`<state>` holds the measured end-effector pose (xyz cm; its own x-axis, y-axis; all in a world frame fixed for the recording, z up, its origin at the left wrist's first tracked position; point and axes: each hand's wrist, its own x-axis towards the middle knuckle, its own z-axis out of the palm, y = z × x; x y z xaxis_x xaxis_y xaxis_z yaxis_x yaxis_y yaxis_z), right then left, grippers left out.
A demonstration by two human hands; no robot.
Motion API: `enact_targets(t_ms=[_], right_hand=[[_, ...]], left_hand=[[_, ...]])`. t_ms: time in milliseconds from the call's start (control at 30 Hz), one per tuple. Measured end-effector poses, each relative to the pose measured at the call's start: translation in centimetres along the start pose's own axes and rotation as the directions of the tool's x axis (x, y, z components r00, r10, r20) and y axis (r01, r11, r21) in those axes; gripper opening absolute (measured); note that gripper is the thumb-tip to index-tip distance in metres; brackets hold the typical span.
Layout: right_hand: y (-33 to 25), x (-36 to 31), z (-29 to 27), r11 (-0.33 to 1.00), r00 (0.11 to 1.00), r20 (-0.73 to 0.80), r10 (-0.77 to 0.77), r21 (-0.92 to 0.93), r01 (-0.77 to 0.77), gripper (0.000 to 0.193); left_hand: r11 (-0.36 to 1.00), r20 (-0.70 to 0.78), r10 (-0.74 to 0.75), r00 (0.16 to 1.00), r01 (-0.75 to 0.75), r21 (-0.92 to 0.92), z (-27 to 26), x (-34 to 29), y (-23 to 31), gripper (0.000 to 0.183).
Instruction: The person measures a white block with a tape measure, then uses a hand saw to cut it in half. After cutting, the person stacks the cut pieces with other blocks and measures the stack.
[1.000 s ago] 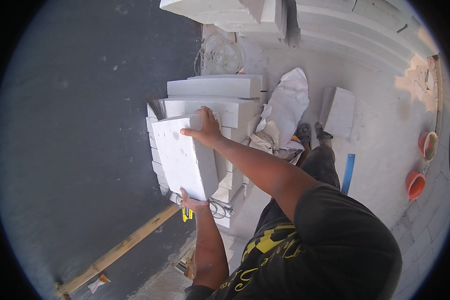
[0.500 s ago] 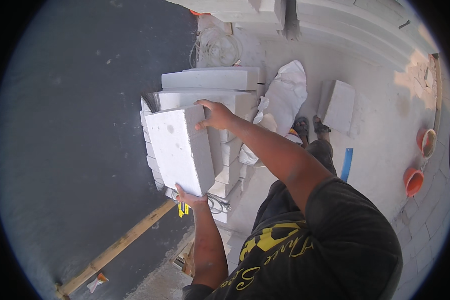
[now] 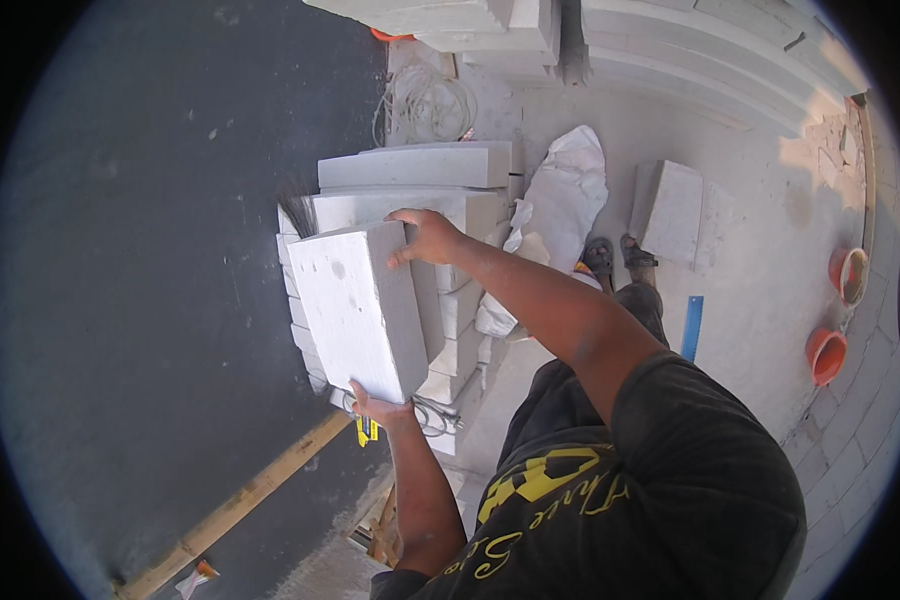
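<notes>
A white concrete block (image 3: 355, 310) is held between my two hands, tilted on end above a stack of similar blocks (image 3: 460, 340). My right hand (image 3: 428, 238) grips its far upper end, thumb and fingers bent around the edge. Under its near lower end, my left hand (image 3: 382, 408) is closed on the corner, with part of the palm hidden below the block. Beside the left hand, a yellow-and-black tool or tag (image 3: 367, 430) and a grey coiled cable (image 3: 435, 415) show at the stack. Dark brush bristles (image 3: 297, 213) stick out behind the block.
A white sack (image 3: 565, 190) lies right of the stack, near my sandalled feet (image 3: 638, 252). Beyond are another block (image 3: 668, 210), a blue saw blade (image 3: 692, 328) and two orange buckets (image 3: 826, 357). A wooden plank (image 3: 240, 500) crosses the dark surface at left.
The block and both hands have shifted very slightly; my grip stays the same. The view has moved a little.
</notes>
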<state>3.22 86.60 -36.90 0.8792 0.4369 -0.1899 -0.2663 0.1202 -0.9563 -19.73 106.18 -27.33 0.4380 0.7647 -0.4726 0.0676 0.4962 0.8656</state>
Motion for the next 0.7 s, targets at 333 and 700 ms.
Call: enact_targets(t_ms=[333, 700], right_hand=[[-0.2, 0.4, 0.1, 0.996, 1.0, -0.012, -0.014, -0.083, 0.013, 0.083], [0.4, -0.2, 0.9, 0.992, 0.998, -0.065, -0.021, -0.127, 0.012, 0.085]], left_hand=[[1.0, 0.022, 0.014, 1.0, -0.014, 0.0, 0.2, -0.9, 0.2, 0.057], [0.997, 0.079, -0.003, 0.997, 0.009, -0.072, -2.0, 2.0, 0.2, 0.068]])
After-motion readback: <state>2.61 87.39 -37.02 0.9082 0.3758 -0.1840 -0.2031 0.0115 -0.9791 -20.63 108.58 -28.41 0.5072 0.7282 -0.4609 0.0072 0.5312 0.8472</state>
